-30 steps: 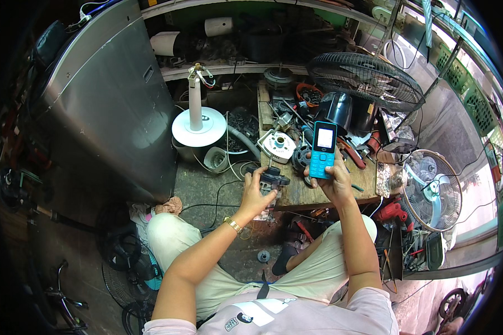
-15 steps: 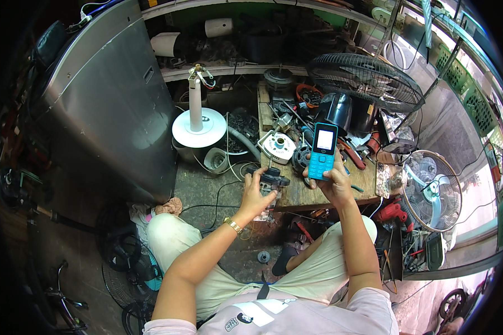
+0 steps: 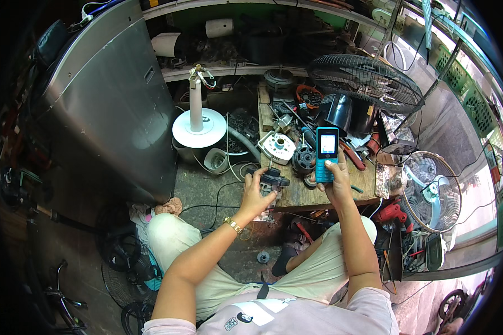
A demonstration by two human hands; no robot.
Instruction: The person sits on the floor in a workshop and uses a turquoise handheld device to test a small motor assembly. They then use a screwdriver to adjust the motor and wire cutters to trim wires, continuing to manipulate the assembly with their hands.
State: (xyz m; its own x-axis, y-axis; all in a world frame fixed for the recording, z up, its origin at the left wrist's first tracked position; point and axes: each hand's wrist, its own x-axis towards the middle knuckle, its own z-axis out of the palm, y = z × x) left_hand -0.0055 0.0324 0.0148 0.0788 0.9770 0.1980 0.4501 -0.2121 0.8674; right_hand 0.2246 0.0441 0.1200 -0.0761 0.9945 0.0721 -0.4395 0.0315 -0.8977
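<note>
My right hand (image 3: 337,188) holds up a turquoise and black keypad phone (image 3: 325,153), its screen lit and my thumb on the upper keys. Fingers of my left hand (image 3: 256,198) are curled round a black and grey motor-like part (image 3: 274,177) at the left edge of the wooden bench (image 3: 302,196); the hand covers some of it. Just behind that part lies a white vented motor cover (image 3: 279,147). Between the cover and the phone sits a dark round motor (image 3: 303,159).
Left of the bench stand a white fan base with upright post (image 3: 196,111) and a large grey metal panel (image 3: 112,106). Tools and an orange bowl of small parts (image 3: 309,96) crowd the bench. Fan cages (image 3: 433,190) and a red drill (image 3: 395,215) are at the right.
The phone has shifted slightly right and down and stands more upright. My right thumb has moved up onto the upper keys, and the screen picture has changed. The left hand stays put.
</note>
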